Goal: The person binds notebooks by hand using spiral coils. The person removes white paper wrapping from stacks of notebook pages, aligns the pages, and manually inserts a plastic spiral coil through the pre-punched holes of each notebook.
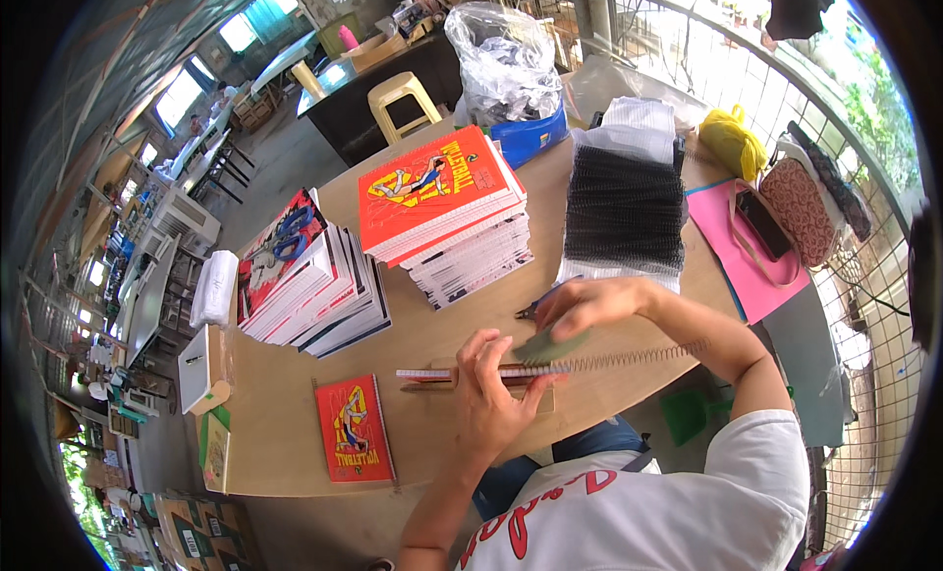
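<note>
My left hand (488,399) grips a notebook (427,375) held on edge, fingers behind it and thumb in front. A thin wire coil (638,359) runs along its bound edge and sticks out far to the right. My right hand (594,304) is closed over a flat, rounded green pad (555,346) that rests against the coil; its exact kind I cannot make out. Partly hidden behind those fingers are dark pliers (530,310). A finished-looking red spiral notebook (355,429) lies flat to the left of my hands.
Beyond my hands stand a stack of red notebooks (432,193) and a leaning stack (314,286) with blue scissors (287,239) on top. Dark wire coils (626,203) lie on paper at the right. A pink folder (751,242), a patterned pouch (801,210) and a yellow bundle (732,144) sit farther right.
</note>
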The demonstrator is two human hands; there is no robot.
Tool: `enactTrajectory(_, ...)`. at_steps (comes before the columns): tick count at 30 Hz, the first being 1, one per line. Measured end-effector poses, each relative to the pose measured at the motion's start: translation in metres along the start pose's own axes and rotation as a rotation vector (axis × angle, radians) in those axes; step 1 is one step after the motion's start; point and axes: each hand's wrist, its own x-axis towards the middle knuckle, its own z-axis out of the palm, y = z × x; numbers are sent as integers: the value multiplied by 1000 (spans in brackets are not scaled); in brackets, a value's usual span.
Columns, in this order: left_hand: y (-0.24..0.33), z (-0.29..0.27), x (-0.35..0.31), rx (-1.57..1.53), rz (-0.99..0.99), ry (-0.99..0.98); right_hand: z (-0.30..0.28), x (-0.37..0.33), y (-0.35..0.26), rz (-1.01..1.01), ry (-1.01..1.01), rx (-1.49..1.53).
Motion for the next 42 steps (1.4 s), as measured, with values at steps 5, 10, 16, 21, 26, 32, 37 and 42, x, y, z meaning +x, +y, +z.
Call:
enactTrajectory(5,-6,4,-6,-21,-15,43,-1,5,-4,-192,-135,192)
enactTrajectory(10,-9,-31,-3,274,-79,51,5,0,3,-24,143,62)
enactTrajectory(16,-25,-35,-14,289,-223,162,4,2,2,-240,53,588)
enactTrajectory(21,-42,-21,-24,27,-297,227,8,18,-8,-149,212,45)
enactTrajectory(26,-37,-16,-23,66,-279,214,13,18,2,-259,7,248)
enactTrajectory(32,-42,-16,-26,100,-267,219,12,33,-20,-84,186,-285)
enactTrajectory(37,-42,-16,-26,92,-275,223,20,50,-8,-155,35,-43)
enactTrajectory(42,-42,-19,-26,155,-250,197,24,59,-15,-121,53,-61)
